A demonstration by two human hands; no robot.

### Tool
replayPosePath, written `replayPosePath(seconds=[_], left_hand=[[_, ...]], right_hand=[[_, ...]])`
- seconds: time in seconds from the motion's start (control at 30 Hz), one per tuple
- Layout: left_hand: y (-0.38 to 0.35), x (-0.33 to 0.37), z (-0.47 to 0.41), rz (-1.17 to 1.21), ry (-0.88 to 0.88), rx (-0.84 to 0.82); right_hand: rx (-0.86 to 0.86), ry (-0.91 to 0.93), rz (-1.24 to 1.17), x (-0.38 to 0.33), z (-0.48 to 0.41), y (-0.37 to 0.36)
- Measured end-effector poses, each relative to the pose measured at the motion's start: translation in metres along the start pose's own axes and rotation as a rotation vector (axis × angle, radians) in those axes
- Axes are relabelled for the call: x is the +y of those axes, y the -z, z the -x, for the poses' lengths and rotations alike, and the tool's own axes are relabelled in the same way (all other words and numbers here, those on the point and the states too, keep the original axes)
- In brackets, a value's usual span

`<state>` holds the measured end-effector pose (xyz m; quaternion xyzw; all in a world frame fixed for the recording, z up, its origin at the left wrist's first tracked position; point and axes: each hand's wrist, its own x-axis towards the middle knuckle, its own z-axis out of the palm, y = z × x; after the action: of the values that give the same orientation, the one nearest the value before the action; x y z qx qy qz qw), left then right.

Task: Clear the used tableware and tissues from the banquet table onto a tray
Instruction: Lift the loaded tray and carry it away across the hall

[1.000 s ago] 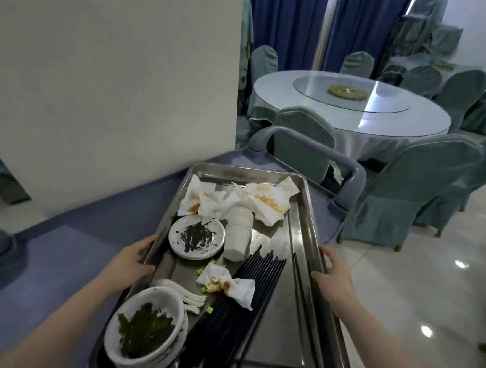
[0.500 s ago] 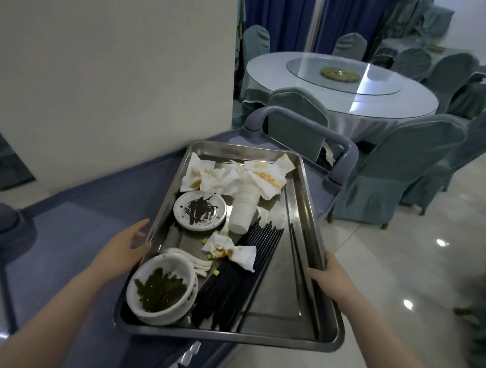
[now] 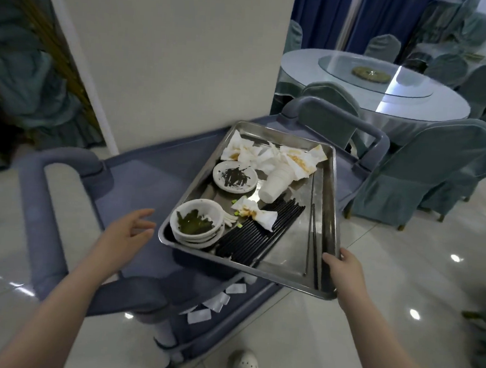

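Gripping the near right corner of the tray (image 3: 335,190), my right hand (image 3: 345,268) has its thumb over the rim; its fingers are hidden beneath. My left hand (image 3: 126,230) holds nothing, fingers loosely spread, just beside the tray's near left corner but apart from it, above the blue cart (image 3: 138,182). I see the tray lying askew over the cart top, its near right corner jutting past the cart's edge; I cannot tell whether it rests fully there. On it are stacked bowls (image 3: 196,223) with green leaves at the near left, a small plate (image 3: 235,177) of dark scraps behind them, paper cups (image 3: 276,183) lying on their side, black chopsticks (image 3: 255,236) along the middle and crumpled tissues (image 3: 266,156) at the far end
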<state>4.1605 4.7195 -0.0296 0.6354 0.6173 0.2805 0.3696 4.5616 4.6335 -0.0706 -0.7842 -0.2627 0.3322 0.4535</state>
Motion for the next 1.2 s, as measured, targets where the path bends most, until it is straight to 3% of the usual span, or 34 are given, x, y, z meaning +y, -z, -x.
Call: replayPosePath(seconds=[0.23, 0.43, 0.6, 0.73, 0.9, 1.03, 1.13, 1.2], left_hand=[[0.018, -0.014, 0.032, -0.1, -0.072, 0.042], [0.017, -0.017, 0.037, -0.198, -0.134, 0.023], [0.019, -0.022, 0.033, -0.132, -0.137, 0.054], [0.02, -0.023, 0.031, -0.157, -0.15, 0.069], [0.026, -0.023, 0.027, -0.213, -0.136, 0.079], [0.03, -0.025, 0.026, -0.259, -0.126, 0.098], [0.032, -0.025, 0.024, -0.284, -0.122, 0.092], [0.031, -0.024, 0.024, -0.292, -0.115, 0.089]], right_hand=[[-0.16, -0.082, -0.163, -0.002, 0.053, -0.059], [-0.465, -0.315, -0.31, -0.024, 0.087, -0.096], [-0.7, -0.503, -0.394, -0.057, 0.098, -0.109], [-0.738, -0.605, -0.477, -0.07, 0.101, -0.126], [-0.781, -0.593, -0.472, -0.081, 0.1, -0.14], [-0.875, -0.546, -0.366, -0.083, 0.094, -0.148], [-0.906, -0.436, -0.052, -0.083, 0.081, -0.144], [-0.833, -0.305, 0.18, -0.081, 0.071, -0.14]])
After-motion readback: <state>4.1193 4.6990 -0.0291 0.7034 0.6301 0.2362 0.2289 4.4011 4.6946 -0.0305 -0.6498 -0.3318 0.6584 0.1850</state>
